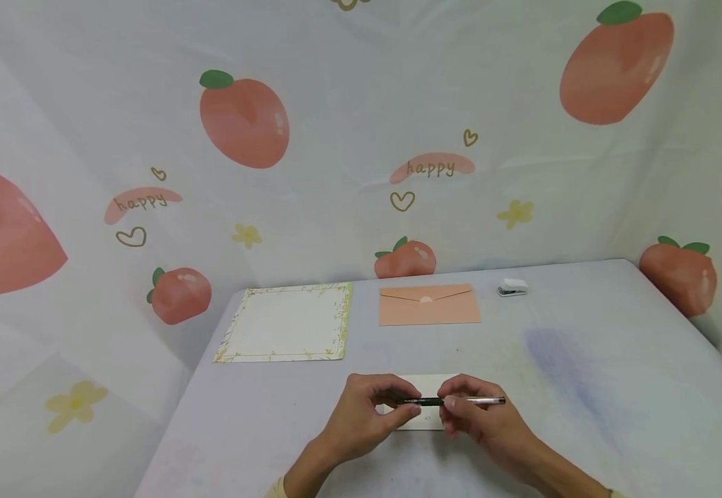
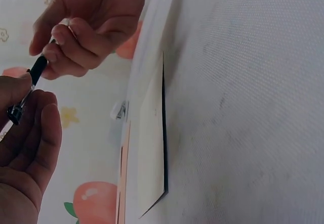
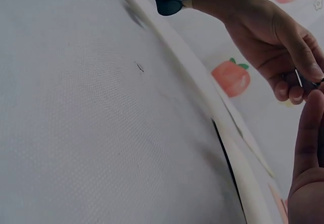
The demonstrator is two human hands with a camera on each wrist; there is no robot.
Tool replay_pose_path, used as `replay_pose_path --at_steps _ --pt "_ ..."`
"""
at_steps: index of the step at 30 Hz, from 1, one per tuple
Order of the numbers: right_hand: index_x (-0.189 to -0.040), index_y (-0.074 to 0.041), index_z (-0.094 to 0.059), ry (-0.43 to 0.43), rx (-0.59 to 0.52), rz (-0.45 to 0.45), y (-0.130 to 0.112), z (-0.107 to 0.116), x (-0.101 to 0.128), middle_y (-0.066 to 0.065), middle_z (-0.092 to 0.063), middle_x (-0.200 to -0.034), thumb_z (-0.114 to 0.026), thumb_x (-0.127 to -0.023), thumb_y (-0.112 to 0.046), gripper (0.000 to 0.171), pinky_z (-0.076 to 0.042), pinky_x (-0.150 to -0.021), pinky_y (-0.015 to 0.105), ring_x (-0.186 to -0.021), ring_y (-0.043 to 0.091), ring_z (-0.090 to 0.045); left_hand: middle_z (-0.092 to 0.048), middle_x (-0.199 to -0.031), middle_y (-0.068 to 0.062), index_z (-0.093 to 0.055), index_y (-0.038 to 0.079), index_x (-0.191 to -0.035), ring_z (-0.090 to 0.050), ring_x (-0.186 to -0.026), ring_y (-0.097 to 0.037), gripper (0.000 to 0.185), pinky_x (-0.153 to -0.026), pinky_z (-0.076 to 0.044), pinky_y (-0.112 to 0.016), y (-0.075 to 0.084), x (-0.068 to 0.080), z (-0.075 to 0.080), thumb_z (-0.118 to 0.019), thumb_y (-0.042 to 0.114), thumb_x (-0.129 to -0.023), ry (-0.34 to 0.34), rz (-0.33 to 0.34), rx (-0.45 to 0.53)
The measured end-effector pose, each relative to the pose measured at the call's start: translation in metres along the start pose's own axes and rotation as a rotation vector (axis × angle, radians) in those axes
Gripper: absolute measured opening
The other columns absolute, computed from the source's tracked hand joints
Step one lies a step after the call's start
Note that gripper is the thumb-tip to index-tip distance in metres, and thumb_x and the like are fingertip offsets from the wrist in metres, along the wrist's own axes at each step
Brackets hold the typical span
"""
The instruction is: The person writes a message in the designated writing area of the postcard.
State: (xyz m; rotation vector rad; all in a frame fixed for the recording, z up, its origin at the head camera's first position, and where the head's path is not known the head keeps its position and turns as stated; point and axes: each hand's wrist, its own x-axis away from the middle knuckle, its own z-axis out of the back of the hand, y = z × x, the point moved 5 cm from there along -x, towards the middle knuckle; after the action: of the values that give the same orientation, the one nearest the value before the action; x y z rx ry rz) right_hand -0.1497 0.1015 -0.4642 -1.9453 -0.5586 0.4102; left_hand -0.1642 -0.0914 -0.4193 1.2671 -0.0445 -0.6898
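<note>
While both hands pinch it level, the pen (image 1: 451, 400) hangs just above a small card (image 1: 420, 408) at the near edge of the table (image 1: 585, 387): left hand (image 1: 367, 411) on the dark end, right hand (image 1: 479, 415) on the barrel, as if uncapping. Farther off lie patterned paper (image 1: 286, 323), a pink envelope (image 1: 429, 305) and a stapler (image 1: 513, 287). The backdrop (image 1: 336, 138) reads "happy".

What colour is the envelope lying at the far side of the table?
The envelope is peach-pink, with a paler round seal on its flap; the head view shows it best.

White table (image 1: 585, 387), floral sheet (image 1: 286, 322), pink envelope (image 1: 429, 305), stapler (image 1: 512, 287), cream card (image 1: 426, 415)
</note>
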Motion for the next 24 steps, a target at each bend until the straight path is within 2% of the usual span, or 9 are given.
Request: replay_pose_path --at_steps 5,9,15,21,24 --pt "-0.121 -0.002 -0.059 -0.058 -0.053 -0.003 0.002 -0.006 -0.003 0.005 -0.073 -0.102 -0.045 -0.106 -0.006 0.021 -0.06 -0.078 0.028 -0.086 0.015 -0.07 -0.077 -0.094 0.0 -0.075 0.013 -0.101 -0.073 -0.081 -0.007 0.015 -0.07 -0.063 -0.028 0.0 0.0 -0.001 -0.077 0.007 -0.088 -0.003 -0.023 -0.046" --pt "-0.117 -0.003 -0.059 -0.045 -0.055 -0.015 0.003 -0.009 -0.004 0.004 -0.071 -0.1 -0.048 -0.105 -0.007 0.016 -0.059 -0.077 0.027 -0.085 0.014 -0.07 -0.077 -0.094 0.0 -0.075 0.011 -0.102 -0.073 -0.081 -0.005 0.013 -0.069 -0.062 -0.028 0.001 0.0 -0.001 -0.076 0.01 -0.089 -0.001 -0.058 -0.08" --pt "-0.111 -0.005 -0.058 -0.01 -0.048 -0.034 0.004 -0.011 -0.006 0.004 -0.068 -0.095 -0.05 -0.105 -0.009 0.011 -0.058 -0.073 0.026 -0.08 0.014 -0.066 -0.078 -0.093 0.002 -0.077 0.014 -0.101 -0.073 -0.081 -0.006 0.012 -0.071 -0.062 -0.028 0.003 0.002 -0.001 -0.078 0.013 -0.088 0.003 -0.036 -0.051" --pt "-0.107 -0.007 -0.059 -0.01 -0.051 -0.024 0.004 -0.014 -0.008 0.003 -0.067 -0.091 -0.051 -0.103 -0.007 0.008 -0.057 -0.07 0.025 -0.076 0.013 -0.066 -0.078 -0.091 0.003 -0.078 0.014 -0.099 -0.072 -0.077 -0.004 0.011 -0.067 -0.062 -0.028 0.005 0.003 0.0 -0.078 0.013 -0.088 0.014 -0.039 -0.052" --pt "-0.105 -0.007 -0.059 -0.002 -0.043 -0.024 0.005 -0.014 -0.009 0.003 -0.067 -0.09 -0.053 -0.103 -0.007 0.006 -0.056 -0.069 0.024 -0.074 0.012 -0.065 -0.078 -0.09 0.002 -0.078 0.013 -0.099 -0.072 -0.076 -0.003 0.011 -0.065 -0.062 -0.027 0.004 0.004 0.0 -0.078 0.014 -0.088 0.018 -0.062 -0.073"
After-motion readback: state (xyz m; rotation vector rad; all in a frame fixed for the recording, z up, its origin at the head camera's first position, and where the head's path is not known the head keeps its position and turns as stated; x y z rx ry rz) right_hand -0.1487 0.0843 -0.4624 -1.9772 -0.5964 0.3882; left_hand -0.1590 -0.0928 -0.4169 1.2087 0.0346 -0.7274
